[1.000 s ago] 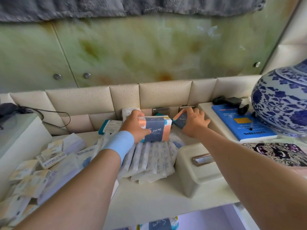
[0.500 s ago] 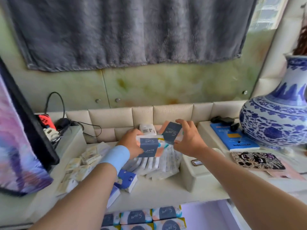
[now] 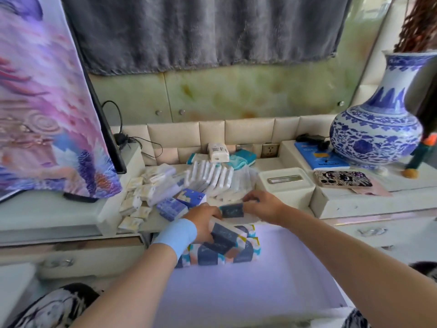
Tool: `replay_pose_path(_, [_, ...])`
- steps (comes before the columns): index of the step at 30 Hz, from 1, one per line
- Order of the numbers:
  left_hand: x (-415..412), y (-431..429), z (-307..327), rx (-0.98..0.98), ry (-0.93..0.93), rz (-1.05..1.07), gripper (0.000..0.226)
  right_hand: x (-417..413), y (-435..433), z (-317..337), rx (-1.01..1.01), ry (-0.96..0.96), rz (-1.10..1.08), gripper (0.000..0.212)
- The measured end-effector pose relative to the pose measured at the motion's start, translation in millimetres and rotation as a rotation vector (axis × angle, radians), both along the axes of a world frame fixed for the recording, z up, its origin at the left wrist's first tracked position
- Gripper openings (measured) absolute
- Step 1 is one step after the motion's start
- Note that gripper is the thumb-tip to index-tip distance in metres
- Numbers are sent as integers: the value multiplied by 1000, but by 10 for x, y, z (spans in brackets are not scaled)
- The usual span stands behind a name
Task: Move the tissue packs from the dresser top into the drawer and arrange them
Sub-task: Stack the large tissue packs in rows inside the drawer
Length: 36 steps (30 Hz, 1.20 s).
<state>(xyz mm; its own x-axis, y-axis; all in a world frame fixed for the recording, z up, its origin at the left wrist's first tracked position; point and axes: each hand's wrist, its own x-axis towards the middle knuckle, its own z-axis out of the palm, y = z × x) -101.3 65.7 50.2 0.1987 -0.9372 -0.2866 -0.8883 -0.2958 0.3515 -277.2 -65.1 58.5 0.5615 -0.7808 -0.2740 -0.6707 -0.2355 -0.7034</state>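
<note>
My left hand, with a blue wristband, grips a tissue pack with a dark blue label just over the packs that lie in the open drawer. My right hand pinches a second dark-labelled pack at the dresser's front edge, above the drawer's back. Several colourful packs sit in rows at the drawer's back left. More packs stay on the dresser top: white ones in a fanned row, small pale ones and two blue ones.
A cream tissue box stands right of the packs. A blue-and-white vase, a blue book and a patterned phone case sit at the right. A screen with a purple picture stands at the left.
Both hands have come down and toward me from the back of the dresser top, each with a pack, to the open drawer. The camera has tilted down and now shows the drawer.
</note>
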Motion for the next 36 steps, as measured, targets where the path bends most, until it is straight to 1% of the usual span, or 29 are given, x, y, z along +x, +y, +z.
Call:
replay_pose_path(1, [-75,60,-56,18,-8,-30,62,-52,36,-74,101,27,-50,38])
replay_pose_path(3, [-193,135,-170,47,4,-65,58,-206,101,-203,276,81,-164,47])
replay_pose_path(6, [-278,148,-294,102,32,-73,50,-454,132,-360,481,148,-215,61])
replay_pose_path(8, [-326,143,-368,143,21,-86,49,-590,134,-442,538,196,-250,68])
replay_pose_path(10, [-376,127,-459,176,-9,-120,50,-699,132,-494,544,269,-262,68])
replay_pose_path(11, [-407,114,-500,192,-16,-138,51,-753,124,-520,520,316,-258,66])
replay_pose_path(12, [-434,98,-537,206,-20,-152,51,-803,129,-542,447,383,-235,62])
replay_pose_path(13, [-456,76,-571,214,-25,-165,50,-849,125,-597,317,474,-195,61])
replay_pose_path(15, [-484,28,-635,214,-25,-169,49,-903,147,-724,-49,679,-101,69])
replay_pose_path(16, [-497,5,-663,210,-16,-163,47,-897,190,-776,-178,732,-71,73])
replay_pose_path(18, [-500,-34,-727,201,3,-146,44,-840,268,-923,-294,761,-31,79])
replay_pose_path(21, [-470,-67,-777,204,23,-127,43,-730,382,-1166,-291,799,94,89])
replay_pose_path(22, [-442,-73,-790,205,25,-118,44,-694,402,-1241,-246,782,156,85])
replay_pose_path(23, [-406,-72,-796,205,25,-106,45,-651,412,-1300,-172,737,199,76])
replay_pose_path(24, [-368,-66,-794,198,29,-91,47,-602,415,-1322,-48,646,206,62])
replay_pose_path(26, [-274,-43,-796,171,41,-58,48,-507,382,-1289,240,358,71,37])
replay_pose_path(27, [-226,-22,-795,163,44,-38,48,-474,337,-1261,329,258,16,31])
replay_pose_path(28, [-176,-4,-793,169,63,-4,47,-458,284,-1216,363,194,-12,31])
replay_pose_path(30, [-85,27,-798,172,171,87,51,-477,184,-1112,351,147,-5,41])
replay_pose_path(32, [-49,45,-764,144,346,192,59,-540,91,-1034,320,124,95,49])
replay_pose_path(34, [-72,21,-762,74,528,286,54,-604,42,-967,376,62,219,53])
replay_pose_path(36, [-171,-15,-764,26,638,332,50,-630,51,-921,447,-31,253,52])
